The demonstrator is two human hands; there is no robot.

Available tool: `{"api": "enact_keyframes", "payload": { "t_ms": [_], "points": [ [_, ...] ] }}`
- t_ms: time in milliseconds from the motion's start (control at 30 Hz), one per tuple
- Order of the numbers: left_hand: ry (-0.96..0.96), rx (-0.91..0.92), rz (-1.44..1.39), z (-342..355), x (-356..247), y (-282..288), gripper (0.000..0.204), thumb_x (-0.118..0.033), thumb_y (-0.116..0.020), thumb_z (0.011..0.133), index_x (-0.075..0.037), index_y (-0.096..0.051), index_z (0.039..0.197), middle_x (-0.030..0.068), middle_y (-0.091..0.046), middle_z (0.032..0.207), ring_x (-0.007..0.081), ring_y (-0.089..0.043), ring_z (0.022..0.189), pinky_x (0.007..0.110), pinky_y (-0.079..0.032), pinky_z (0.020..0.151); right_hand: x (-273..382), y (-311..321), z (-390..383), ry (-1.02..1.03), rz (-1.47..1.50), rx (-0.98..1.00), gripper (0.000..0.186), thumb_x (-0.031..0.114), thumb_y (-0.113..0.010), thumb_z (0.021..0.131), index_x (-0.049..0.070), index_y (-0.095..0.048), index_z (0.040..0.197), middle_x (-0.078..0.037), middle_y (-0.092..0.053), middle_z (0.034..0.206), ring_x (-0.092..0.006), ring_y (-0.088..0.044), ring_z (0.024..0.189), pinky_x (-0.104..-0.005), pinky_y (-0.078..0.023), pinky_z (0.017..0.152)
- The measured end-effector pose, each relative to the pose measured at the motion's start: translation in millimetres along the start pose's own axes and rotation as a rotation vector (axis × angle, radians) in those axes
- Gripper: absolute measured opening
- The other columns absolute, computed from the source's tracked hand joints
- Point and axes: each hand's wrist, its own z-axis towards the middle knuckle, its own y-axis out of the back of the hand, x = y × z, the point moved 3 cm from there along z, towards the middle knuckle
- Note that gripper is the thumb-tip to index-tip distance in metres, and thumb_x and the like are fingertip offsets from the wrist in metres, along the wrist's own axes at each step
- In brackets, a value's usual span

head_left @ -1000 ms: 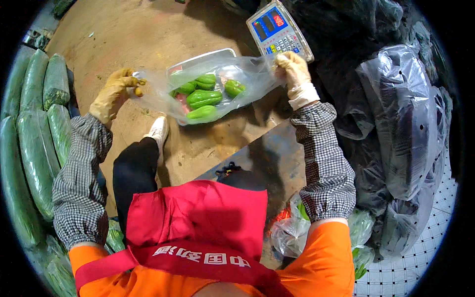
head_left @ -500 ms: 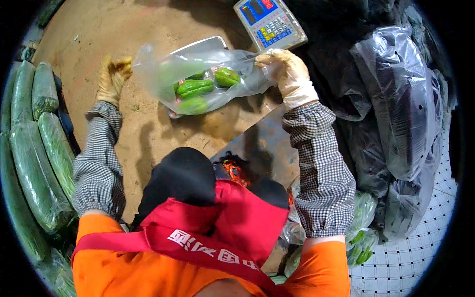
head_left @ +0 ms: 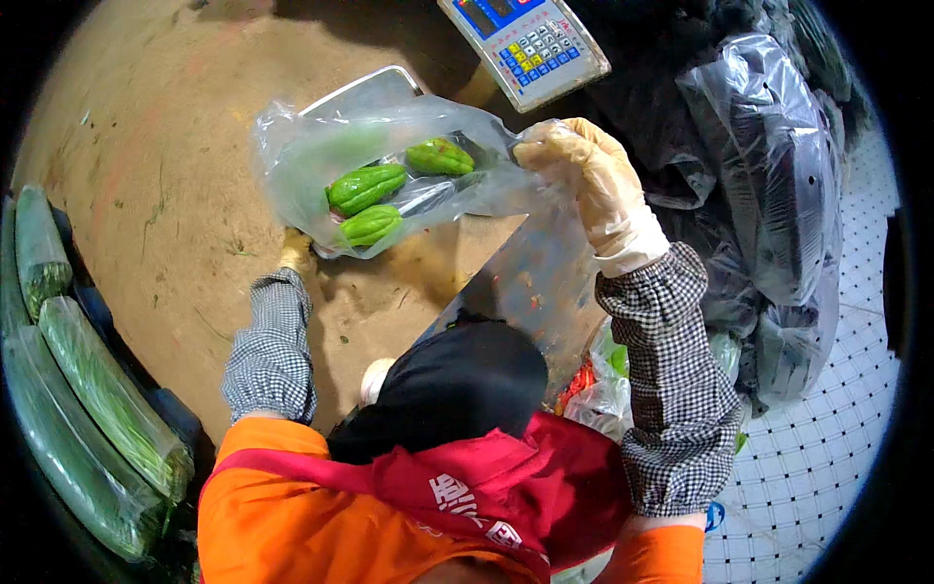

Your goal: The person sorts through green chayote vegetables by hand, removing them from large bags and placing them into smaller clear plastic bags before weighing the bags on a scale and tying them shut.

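Observation:
A clear plastic bag (head_left: 292, 195) with green, ribbed chayotes (head_left: 366, 189) in it lies over the metal weighing plate (head_left: 375, 83) of a scale. My right hand (head_left: 590, 173), in a cream glove, is closed on the gathered right end of the bag. At the bag's lower left, my left hand (head_left: 298, 251) in a yellowish glove is beside the near left corner of the plate. The bag and the plate's edge hide its fingers, so I cannot tell if it touches either one.
The scale's keypad unit (head_left: 533, 54) stands beyond the bag. Long plastic-wrapped green vegetables (head_left: 107, 394) line the left side. On the right, dark produce in clear bags (head_left: 769, 165) is piled up. A bag with red and green items (head_left: 605, 384) lies by my right forearm.
My left hand has moved right and nearer me, from beside the bag to under its lower left edge. My right hand keeps its hold on the bag. My body has shifted.

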Motion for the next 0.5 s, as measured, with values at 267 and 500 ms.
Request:
{"api": "enact_keyframes", "payload": {
  "t_ms": [267, 500],
  "points": [
    [-0.055, -0.252, 0.256, -49.3, 65.3, 1.9, 0.053, -0.010, -0.060, 0.083, -0.010, -0.036, 0.130, 0.0090, -0.046, 0.124, 0.0248, -0.047, 0.107, 0.037, -0.042, 0.085, -17.8, -4.7, -6.4, 0.074, 0.048, 0.083, 0.018, 0.018, -0.051, 0.087, 0.000, -0.057, 0.087, -0.009, -0.064, 0.079, -0.0149, -0.058, 0.071, -0.0270, -0.047, 0.067],
    [0.226, 0.260, 1.139, -173.8, 41.5, -79.7, 0.033, -0.015, -0.057, 0.083, -0.006, -0.053, 0.114, 0.0125, -0.054, 0.110, 0.0250, -0.051, 0.101, 0.032, -0.040, 0.085, -22.1, -11.1, -16.1, 0.119, 0.020, 0.143, 0.016, 0.016, -0.052, 0.086, 0.001, -0.057, 0.087, -0.008, -0.064, 0.079, -0.0138, -0.059, 0.073, -0.0270, -0.047, 0.070]
  ]
}}
